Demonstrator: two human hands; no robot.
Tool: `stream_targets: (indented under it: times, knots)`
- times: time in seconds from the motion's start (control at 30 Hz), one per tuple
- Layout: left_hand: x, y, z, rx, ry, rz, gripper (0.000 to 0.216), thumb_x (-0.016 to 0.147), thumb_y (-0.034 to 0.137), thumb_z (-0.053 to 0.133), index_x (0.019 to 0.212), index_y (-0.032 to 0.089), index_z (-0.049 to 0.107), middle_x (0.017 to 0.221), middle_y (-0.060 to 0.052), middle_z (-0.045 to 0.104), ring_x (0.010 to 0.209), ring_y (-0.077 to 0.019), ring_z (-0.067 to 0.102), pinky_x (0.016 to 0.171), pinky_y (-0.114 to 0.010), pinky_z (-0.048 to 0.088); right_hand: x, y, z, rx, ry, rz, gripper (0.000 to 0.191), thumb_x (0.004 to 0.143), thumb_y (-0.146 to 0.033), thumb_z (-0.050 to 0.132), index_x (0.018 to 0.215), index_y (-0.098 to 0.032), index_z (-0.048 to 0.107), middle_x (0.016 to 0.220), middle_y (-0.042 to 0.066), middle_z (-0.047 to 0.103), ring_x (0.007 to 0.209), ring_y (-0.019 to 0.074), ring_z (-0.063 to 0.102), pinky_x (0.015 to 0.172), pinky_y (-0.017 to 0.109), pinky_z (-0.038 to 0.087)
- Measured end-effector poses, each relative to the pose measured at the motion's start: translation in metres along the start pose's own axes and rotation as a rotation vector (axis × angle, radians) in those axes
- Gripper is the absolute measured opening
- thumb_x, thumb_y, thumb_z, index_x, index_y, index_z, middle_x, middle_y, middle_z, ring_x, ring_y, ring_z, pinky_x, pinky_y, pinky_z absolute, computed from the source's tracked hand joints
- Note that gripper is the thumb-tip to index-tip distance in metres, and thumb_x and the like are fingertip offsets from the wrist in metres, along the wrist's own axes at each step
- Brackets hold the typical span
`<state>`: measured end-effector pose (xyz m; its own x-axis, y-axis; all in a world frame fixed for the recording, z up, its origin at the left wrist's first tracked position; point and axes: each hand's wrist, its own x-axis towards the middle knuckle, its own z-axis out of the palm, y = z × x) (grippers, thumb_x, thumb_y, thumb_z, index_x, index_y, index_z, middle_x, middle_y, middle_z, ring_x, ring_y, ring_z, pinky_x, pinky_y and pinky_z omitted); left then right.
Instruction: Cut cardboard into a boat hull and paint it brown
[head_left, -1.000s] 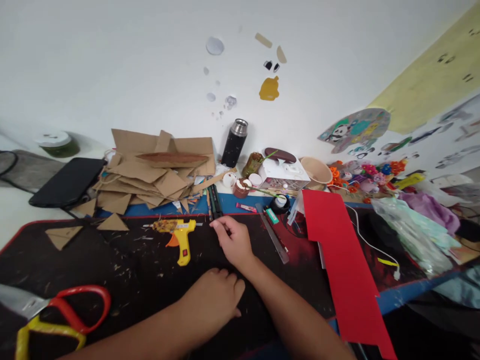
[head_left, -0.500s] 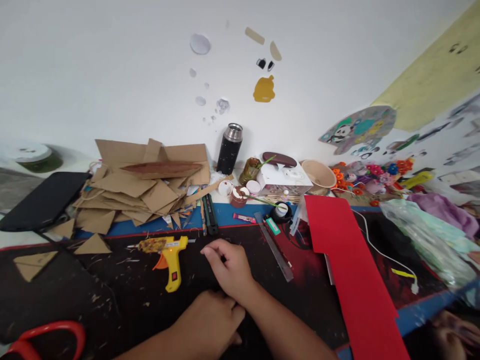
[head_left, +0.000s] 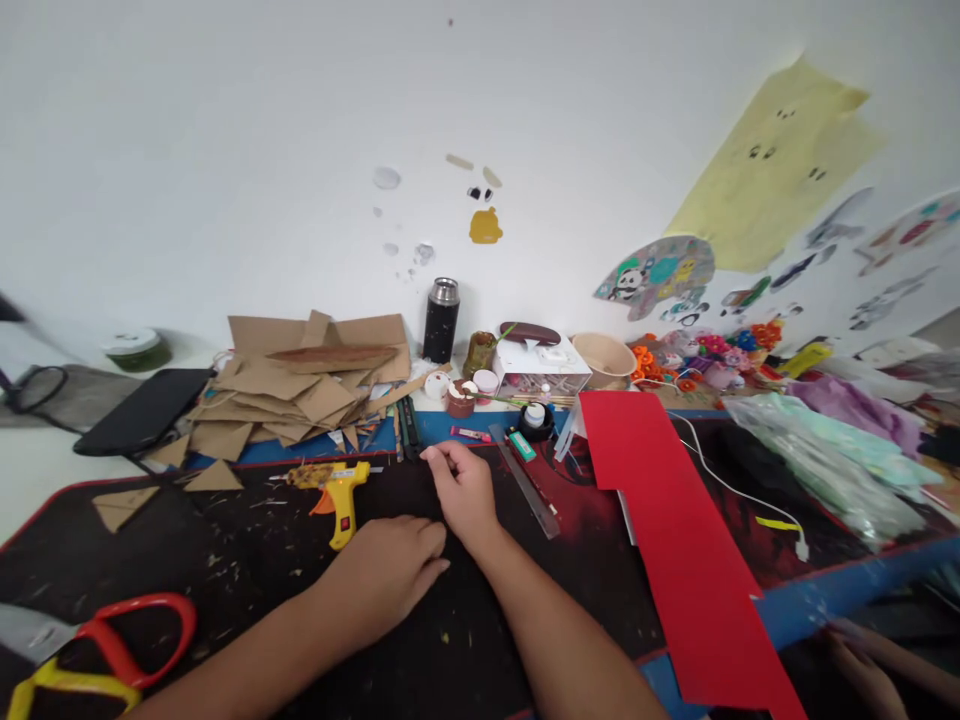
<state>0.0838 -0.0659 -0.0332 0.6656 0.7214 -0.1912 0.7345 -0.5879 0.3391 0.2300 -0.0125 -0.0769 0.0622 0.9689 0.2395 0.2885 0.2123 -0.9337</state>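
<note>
My left hand (head_left: 386,572) lies palm down on the black desk mat (head_left: 247,560), fingers stretched out and holding nothing. Just beyond it my right hand (head_left: 463,487) rests on the mat with its fingers curled and thumb and forefinger pinched at the far edge; what they pinch is too dark to make out. A yellow glue gun (head_left: 341,497) lies to the left of both hands. To the right of my right hand a clear ruler (head_left: 525,482) lies slanted.
A long red paper sheet (head_left: 667,530) covers the right of the mat. Cardboard pieces (head_left: 300,385), a black flask (head_left: 441,320), small pots and a bowl (head_left: 604,360) stand along the wall. Red and yellow scissors (head_left: 112,650) lie near left. Another person's hand (head_left: 862,660) shows at bottom right.
The view has tilted up and pulled back. My left hand has slid forward and flattened beside the right hand, which stays pinched at the same spot.
</note>
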Motion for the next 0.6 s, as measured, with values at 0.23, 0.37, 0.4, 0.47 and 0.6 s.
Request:
stream_targets:
  times: [0.23, 0.37, 0.4, 0.47, 0.6]
  knots:
    - [-0.003, -0.043, -0.029, -0.135, 0.158, -0.041, 0.02, 0.099, 0.03, 0.057, 0.091, 0.024, 0.074, 0.094, -0.005, 0.081, 0.086, -0.024, 0.075, 0.075, -0.032, 0.047, -0.011, -0.006, 0.01, -0.025, -0.1, -0.03, 0.031, 0.102, -0.041, 0.059, 0.09, -0.02, 0.079, 0.075, 0.002, 0.076, 0.067, 0.0171, 0.064, 0.065, 0.026, 0.047]
    - [0.015, -0.083, -0.067, -0.13, 0.304, -0.164, 0.021, 0.094, 0.04, 0.06, 0.086, 0.027, 0.074, 0.081, -0.003, 0.077, 0.074, -0.0235, 0.069, 0.067, -0.031, 0.041, -0.014, -0.01, 0.011, -0.063, -0.086, -0.065, 0.034, 0.104, -0.041, 0.057, 0.093, -0.019, 0.08, 0.072, 0.002, 0.072, 0.064, 0.0161, 0.061, 0.063, 0.026, 0.043]
    - [0.02, -0.092, -0.074, -0.116, 0.353, -0.197, 0.022, 0.093, 0.04, 0.059, 0.085, 0.026, 0.073, 0.079, -0.003, 0.076, 0.074, -0.024, 0.068, 0.067, -0.032, 0.04, -0.013, -0.01, 0.01, -0.066, -0.072, -0.063, 0.034, 0.103, -0.042, 0.057, 0.093, -0.019, 0.081, 0.071, 0.001, 0.071, 0.063, 0.0158, 0.059, 0.062, 0.026, 0.042]
    - [0.025, -0.107, -0.084, -0.144, 0.405, -0.204, 0.026, 0.094, 0.043, 0.056, 0.087, 0.025, 0.073, 0.079, -0.004, 0.077, 0.074, -0.0239, 0.068, 0.068, -0.032, 0.041, -0.01, -0.009, 0.006, -0.061, -0.051, -0.052, 0.033, 0.102, -0.042, 0.059, 0.092, -0.019, 0.081, 0.069, 0.001, 0.07, 0.061, 0.0154, 0.057, 0.061, 0.026, 0.041]
    - [0.018, -0.116, -0.08, -0.206, 0.449, -0.243, 0.032, 0.093, 0.05, 0.053, 0.091, 0.025, 0.074, 0.081, -0.004, 0.078, 0.074, -0.0241, 0.069, 0.069, -0.031, 0.043, -0.006, -0.006, 0.0, -0.052, -0.025, -0.046, 0.034, 0.102, -0.042, 0.058, 0.091, -0.019, 0.081, 0.068, 0.001, 0.069, 0.061, 0.0157, 0.057, 0.061, 0.026, 0.04]
